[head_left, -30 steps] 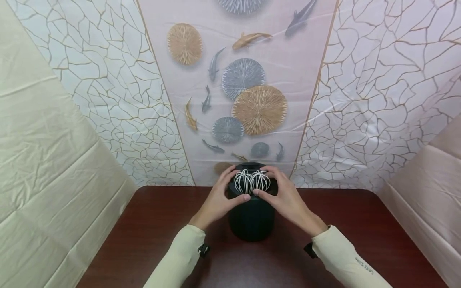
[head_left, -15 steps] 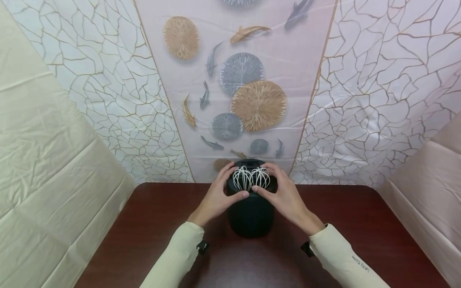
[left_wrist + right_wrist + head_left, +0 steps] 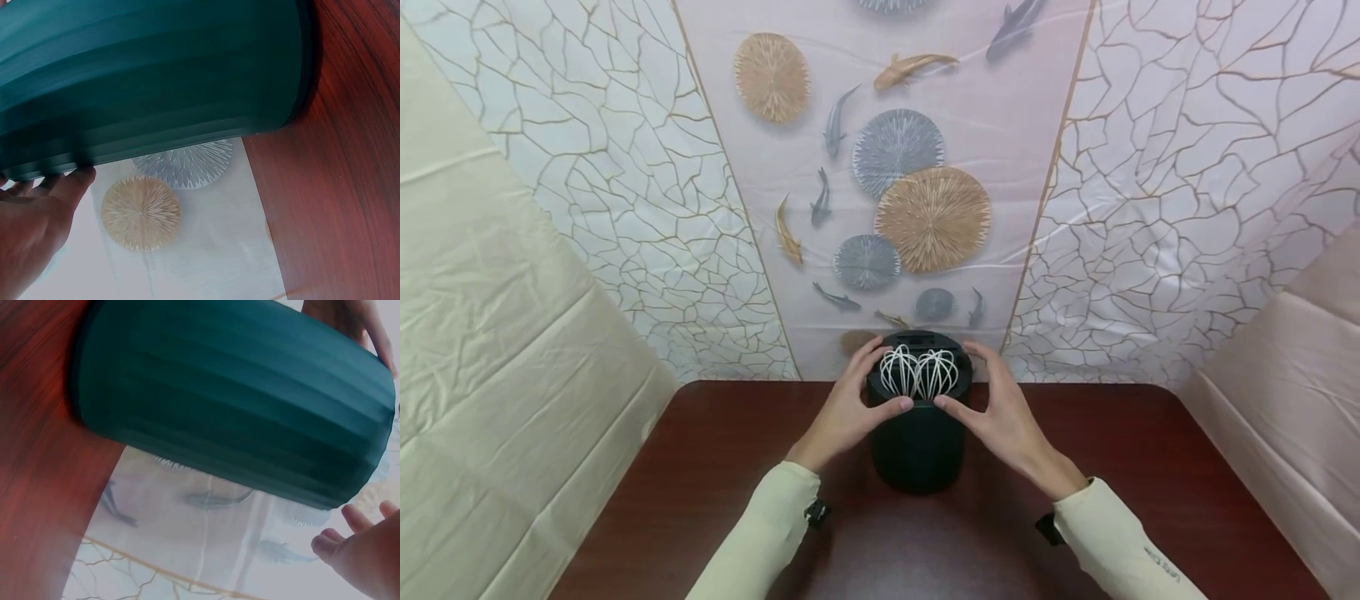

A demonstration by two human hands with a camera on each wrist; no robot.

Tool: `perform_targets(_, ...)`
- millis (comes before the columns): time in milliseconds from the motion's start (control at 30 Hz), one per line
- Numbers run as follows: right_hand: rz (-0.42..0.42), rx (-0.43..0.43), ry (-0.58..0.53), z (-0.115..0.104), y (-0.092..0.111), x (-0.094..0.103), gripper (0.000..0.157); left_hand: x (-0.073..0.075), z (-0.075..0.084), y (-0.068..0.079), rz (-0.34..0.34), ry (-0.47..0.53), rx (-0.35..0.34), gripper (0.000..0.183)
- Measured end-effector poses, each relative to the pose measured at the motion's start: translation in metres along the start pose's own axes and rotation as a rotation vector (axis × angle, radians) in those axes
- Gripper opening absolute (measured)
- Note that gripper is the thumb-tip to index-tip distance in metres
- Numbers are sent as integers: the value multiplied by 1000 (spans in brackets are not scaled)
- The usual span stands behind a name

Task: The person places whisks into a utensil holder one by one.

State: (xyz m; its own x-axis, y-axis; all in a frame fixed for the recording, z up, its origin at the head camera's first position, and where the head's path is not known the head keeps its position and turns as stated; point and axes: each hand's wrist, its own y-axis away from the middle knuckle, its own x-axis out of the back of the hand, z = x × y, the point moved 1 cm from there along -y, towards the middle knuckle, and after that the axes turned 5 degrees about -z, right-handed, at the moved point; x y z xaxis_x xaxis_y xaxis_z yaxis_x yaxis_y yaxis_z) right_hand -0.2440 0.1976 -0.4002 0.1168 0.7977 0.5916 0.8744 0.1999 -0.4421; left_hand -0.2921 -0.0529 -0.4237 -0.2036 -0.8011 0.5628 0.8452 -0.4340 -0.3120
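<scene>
A dark green ribbed utensil holder [image 3: 917,454] stands upright on the table. Two white wire whisk heads, a left whisk [image 3: 898,372] and a right whisk [image 3: 937,373], rise side by side from its mouth; their handles are hidden inside. My left hand [image 3: 838,417] grips the holder's upper left side, thumb at the front rim and fingers round the back. Its fingers [image 3: 72,187] touch the holder's wall in the left wrist view. On the other side my right hand [image 3: 1007,421] is spread beside the rim, its fingers [image 3: 357,520] slightly apart from the holder in the right wrist view.
The dark red wooden table [image 3: 917,550] has rounded far corners. Behind it hangs a patterned cloth [image 3: 925,217] with fish and round motifs. Pale fabric panels, a left one [image 3: 490,358] and a right one [image 3: 1292,400], flank the table.
My right hand has loosened from the right whisk and opened out to the right, its thumb now at the front rim. My left hand stays on the holder. The head view has shifted slightly.
</scene>
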Motion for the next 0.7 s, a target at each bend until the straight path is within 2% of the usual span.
perform_targets(133,-41,-15,-70,8,1,0,88,0,-1,-1,2,-1,-1,84)
perform_targets(300,-85,-49,-183,19,3,-9,90,0,-3,-1,-4,2,5,83)
perform_targets(567,-13,-64,-230,27,4,-19,83,-2,-3,-7,-14,-20,12,84)
perform_targets(700,-9,-63,-233,28,5,-19,83,-4,-1,-8,-15,-22,16,85)
